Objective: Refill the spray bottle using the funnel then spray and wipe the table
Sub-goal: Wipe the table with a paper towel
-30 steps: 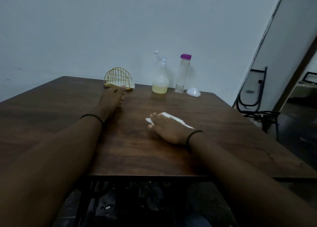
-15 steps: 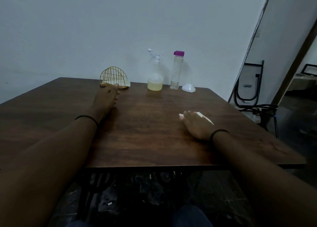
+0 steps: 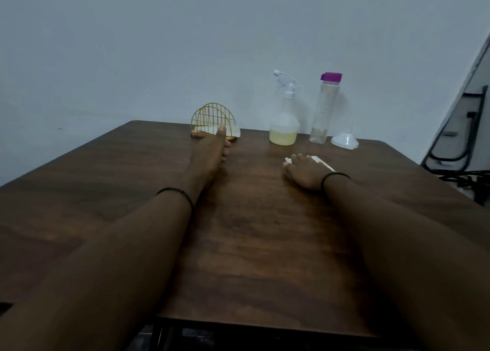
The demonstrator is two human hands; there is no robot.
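One white tissue (image 3: 322, 162) lies under the flat right hand (image 3: 302, 171) — left hand (image 3: 209, 154) rests relaxed.

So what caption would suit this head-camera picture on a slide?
Right hand presses a white tissue flat on the wooden table, spray bottle behind.

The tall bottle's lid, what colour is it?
Purple-pink. The lid sits on the tall clear bottle, shown in the head view.

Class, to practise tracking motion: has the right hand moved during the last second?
Yes. Judged against the spray bottle, the right hand with its tissue swung rightward, then back left and farther away, ending nearer the bottle.
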